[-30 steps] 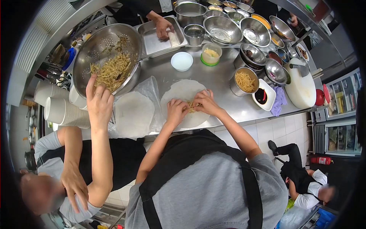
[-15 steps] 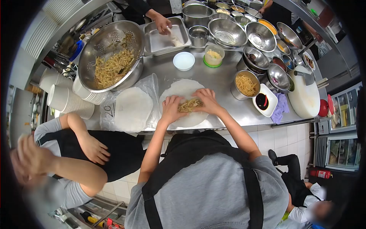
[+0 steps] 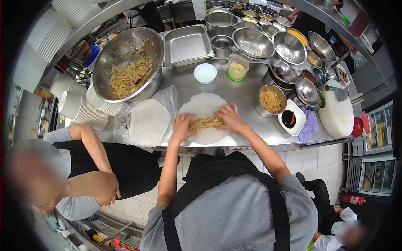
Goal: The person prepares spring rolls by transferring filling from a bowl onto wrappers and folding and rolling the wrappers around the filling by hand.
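A round white wrapper sheet (image 3: 202, 101) lies on the steel counter, with a log-shaped pile of shredded filling (image 3: 206, 122) across its middle. My left hand (image 3: 182, 127) presses the pile's left end, its fingers curved and slightly blurred. At the right end, my right hand (image 3: 230, 118) holds the filling between thumb and fingers, some fingers raised. To the left, more wrapper sheets (image 3: 149, 122) lie on a clear plastic bag (image 3: 122, 127). A large perforated bowl (image 3: 102, 62) holds more of the filling (image 3: 131, 78).
An empty steel tray (image 3: 187, 44), a small white bowl (image 3: 205, 73) and a green-rimmed tub (image 3: 237, 68) stand behind. On the right are a pot of yellow strips (image 3: 270, 100), a sauce dish (image 3: 292, 119) and a purple cloth (image 3: 310, 126). A person (image 3: 113, 167) stands at left.
The filling has spread into a longer log as my hands moved apart. The hand and white roll at the steel tray are gone. The co-worker at left has withdrawn an arm from the perforated bowl.
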`<act>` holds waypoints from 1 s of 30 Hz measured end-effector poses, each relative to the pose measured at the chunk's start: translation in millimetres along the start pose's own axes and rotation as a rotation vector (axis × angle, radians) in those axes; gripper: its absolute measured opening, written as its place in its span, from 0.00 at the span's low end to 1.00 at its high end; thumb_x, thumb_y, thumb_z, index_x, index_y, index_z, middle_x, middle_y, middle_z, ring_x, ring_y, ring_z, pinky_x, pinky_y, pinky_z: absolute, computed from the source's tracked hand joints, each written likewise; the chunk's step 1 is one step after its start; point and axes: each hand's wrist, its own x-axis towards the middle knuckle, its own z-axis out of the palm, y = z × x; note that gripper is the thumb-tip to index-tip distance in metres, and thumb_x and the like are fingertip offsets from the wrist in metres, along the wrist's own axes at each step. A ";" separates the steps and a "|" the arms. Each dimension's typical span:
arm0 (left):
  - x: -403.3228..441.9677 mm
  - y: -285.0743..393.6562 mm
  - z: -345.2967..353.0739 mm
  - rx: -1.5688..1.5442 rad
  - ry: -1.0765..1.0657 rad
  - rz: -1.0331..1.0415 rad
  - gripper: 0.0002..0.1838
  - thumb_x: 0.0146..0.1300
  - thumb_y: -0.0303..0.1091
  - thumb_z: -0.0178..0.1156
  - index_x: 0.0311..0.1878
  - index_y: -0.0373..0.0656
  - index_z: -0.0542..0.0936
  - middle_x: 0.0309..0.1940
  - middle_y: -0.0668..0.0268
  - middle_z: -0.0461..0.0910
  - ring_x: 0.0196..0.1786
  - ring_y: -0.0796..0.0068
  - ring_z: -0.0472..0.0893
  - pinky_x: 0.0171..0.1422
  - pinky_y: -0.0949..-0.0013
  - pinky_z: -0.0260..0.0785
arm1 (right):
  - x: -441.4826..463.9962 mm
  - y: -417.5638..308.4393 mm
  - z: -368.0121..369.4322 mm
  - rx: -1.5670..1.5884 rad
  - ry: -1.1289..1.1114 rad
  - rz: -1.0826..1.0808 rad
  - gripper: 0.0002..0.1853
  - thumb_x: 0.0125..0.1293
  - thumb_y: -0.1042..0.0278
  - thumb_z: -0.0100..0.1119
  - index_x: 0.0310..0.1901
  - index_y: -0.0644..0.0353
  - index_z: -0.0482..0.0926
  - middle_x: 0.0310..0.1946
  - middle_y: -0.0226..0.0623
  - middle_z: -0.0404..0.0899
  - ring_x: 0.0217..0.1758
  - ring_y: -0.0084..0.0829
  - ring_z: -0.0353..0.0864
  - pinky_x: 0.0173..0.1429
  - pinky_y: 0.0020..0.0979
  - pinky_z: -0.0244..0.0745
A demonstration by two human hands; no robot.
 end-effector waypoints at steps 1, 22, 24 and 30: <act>-2.2 -3.7 -0.2 -0.010 -0.018 -0.013 0.34 0.37 0.38 0.73 0.54 0.52 0.77 0.51 0.68 0.72 0.58 0.62 0.66 0.60 0.56 0.57 | 1.4 2.4 7.2 0.014 -0.011 -0.012 0.33 0.41 0.56 0.73 0.53 0.55 0.77 0.46 0.31 0.72 0.60 0.34 0.63 0.70 0.61 0.38; -4.2 -3.5 -0.1 -0.060 -0.020 -0.015 0.24 0.41 0.37 0.71 0.46 0.52 0.80 0.44 0.70 0.74 0.54 0.63 0.69 0.56 0.58 0.59 | 5.1 -8.9 15.6 0.090 0.077 -0.016 0.31 0.43 0.58 0.72 0.52 0.55 0.77 0.48 0.30 0.71 0.61 0.34 0.63 0.70 0.62 0.34; -1.9 -12.0 9.1 -0.109 -0.033 -0.023 0.23 0.41 0.37 0.71 0.46 0.51 0.81 0.43 0.70 0.74 0.53 0.63 0.69 0.55 0.58 0.60 | 0.8 -3.8 12.3 0.087 0.046 0.009 0.29 0.44 0.59 0.71 0.51 0.54 0.77 0.47 0.30 0.72 0.61 0.33 0.63 0.71 0.62 0.33; 3.5 -4.7 12.5 -0.088 -0.026 0.036 0.24 0.41 0.34 0.71 0.46 0.51 0.80 0.44 0.69 0.74 0.52 0.62 0.70 0.57 0.57 0.60 | -0.8 5.8 4.0 0.093 -0.010 0.009 0.28 0.45 0.57 0.71 0.52 0.51 0.78 0.46 0.29 0.73 0.61 0.32 0.64 0.71 0.60 0.35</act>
